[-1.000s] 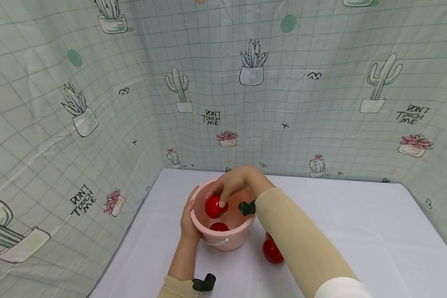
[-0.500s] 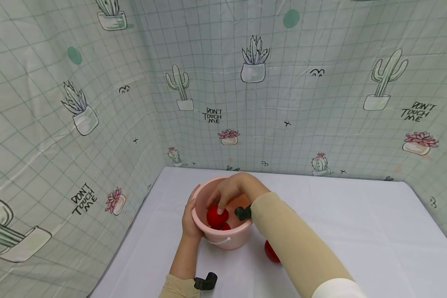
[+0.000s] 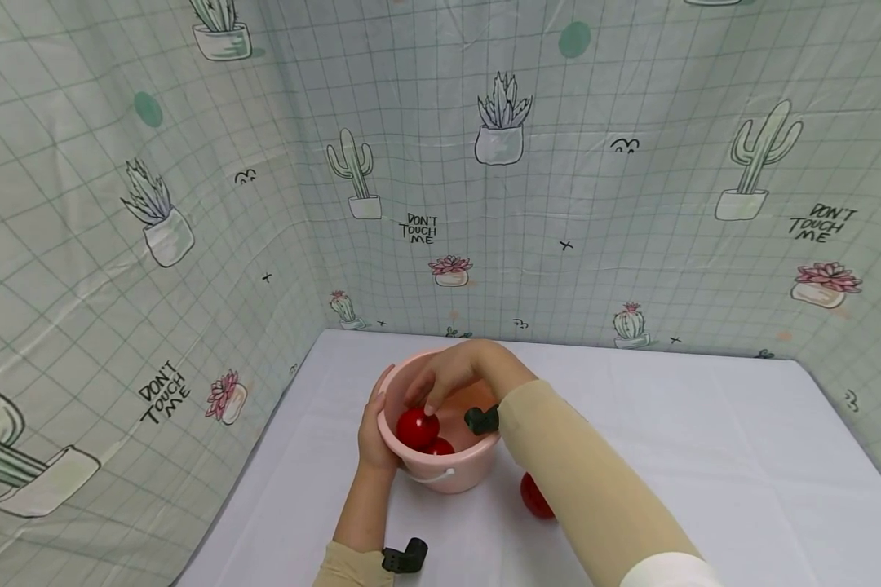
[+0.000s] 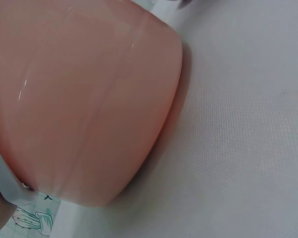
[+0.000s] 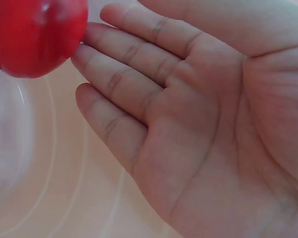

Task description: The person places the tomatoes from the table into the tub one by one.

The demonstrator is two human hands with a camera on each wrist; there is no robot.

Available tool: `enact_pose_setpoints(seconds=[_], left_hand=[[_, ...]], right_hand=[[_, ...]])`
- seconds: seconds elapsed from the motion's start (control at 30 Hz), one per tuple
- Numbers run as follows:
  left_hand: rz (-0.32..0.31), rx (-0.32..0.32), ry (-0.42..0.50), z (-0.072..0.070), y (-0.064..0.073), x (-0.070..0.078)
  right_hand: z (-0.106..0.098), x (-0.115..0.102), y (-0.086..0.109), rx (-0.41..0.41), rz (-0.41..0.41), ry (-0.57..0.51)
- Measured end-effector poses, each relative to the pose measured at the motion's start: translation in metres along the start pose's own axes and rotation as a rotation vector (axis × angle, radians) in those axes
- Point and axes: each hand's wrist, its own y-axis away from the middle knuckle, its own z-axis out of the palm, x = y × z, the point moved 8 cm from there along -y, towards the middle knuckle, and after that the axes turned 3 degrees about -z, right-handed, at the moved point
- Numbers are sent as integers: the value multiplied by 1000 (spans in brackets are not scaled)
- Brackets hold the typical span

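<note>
A pink bucket (image 3: pixel 451 477) with a white handle stands on the table. My left hand (image 3: pixel 374 436) rests against its left outer side, fingers stretched along the wall up to the rim. Inside the bucket are a red tomato (image 3: pixel 417 429) and, partly hidden under it, a second tomato (image 3: pixel 439 446). My right hand (image 3: pixel 451 373) is down in the bucket. In the right wrist view, its fingers (image 5: pixel 121 89) are extended, with fingertips at the edge of the tomato (image 5: pixel 39 34) and nothing in the palm. The bucket wall (image 4: pixel 89 99) fills much of the left wrist view.
Another red tomato (image 3: pixel 534 496) lies on the white-covered table (image 3: pixel 675 456) right of the bucket, partly hidden by my right sleeve (image 3: pixel 595 473). A cactus-print cloth (image 3: pixel 558 196) hangs behind the table and along both sides.
My right hand has lowered a tomato into the bucket and let it go. That tomato has shifted slightly left, beside the other one. My left hand stays on the bucket.
</note>
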Motion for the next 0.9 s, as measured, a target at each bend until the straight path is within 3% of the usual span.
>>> enact_pose_setpoints(seconds=[0.23, 0.67, 0.9], left_hand=[[8, 8, -13, -1, 0, 0], [11, 13, 9, -1, 1, -1], [-5, 17, 30, -1, 0, -1]], right_hand=[[-1, -2, 2, -1, -24, 35], [-1, 2, 7, 14, 23, -29], [-5, -8, 15, 28, 20, 82]])
